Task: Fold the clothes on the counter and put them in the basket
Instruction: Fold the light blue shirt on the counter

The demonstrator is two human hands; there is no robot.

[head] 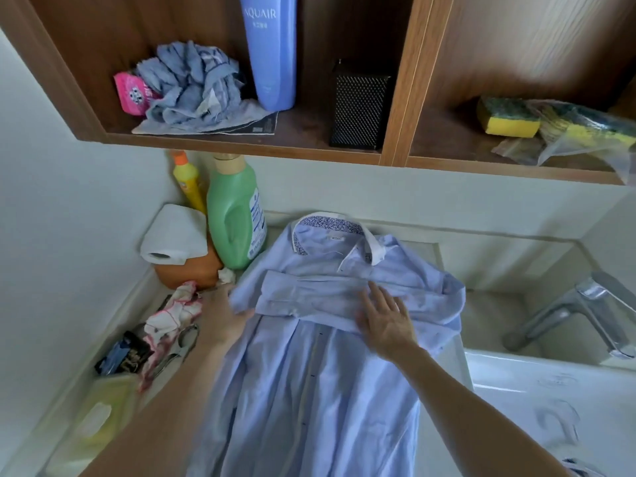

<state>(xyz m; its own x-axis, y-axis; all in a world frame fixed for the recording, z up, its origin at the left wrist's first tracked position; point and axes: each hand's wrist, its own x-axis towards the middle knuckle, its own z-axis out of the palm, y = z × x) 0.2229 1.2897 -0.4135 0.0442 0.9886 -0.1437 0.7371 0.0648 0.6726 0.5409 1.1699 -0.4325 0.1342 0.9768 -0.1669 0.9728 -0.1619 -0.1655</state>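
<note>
The right hand's fingers lie straight, pressing a folded sleeve flat. The left hand meets the shirt's left edge, grip unclear. The soft, light shirt lies mid-tabletop, collar toward the back edge; best lifted by its sides.

A pale blue dress shirt lies spread front-up on the counter, its length running from the back edge toward the near edge. The white collar, lined with a blue floral print, sits open at the back, a small label showing inside. One sleeve is folded flat across the chest, reaching from the right shoulder to the left side. Dark buttons dot the centre placket. The right shoulder bunches at the counter's right edge.
</note>
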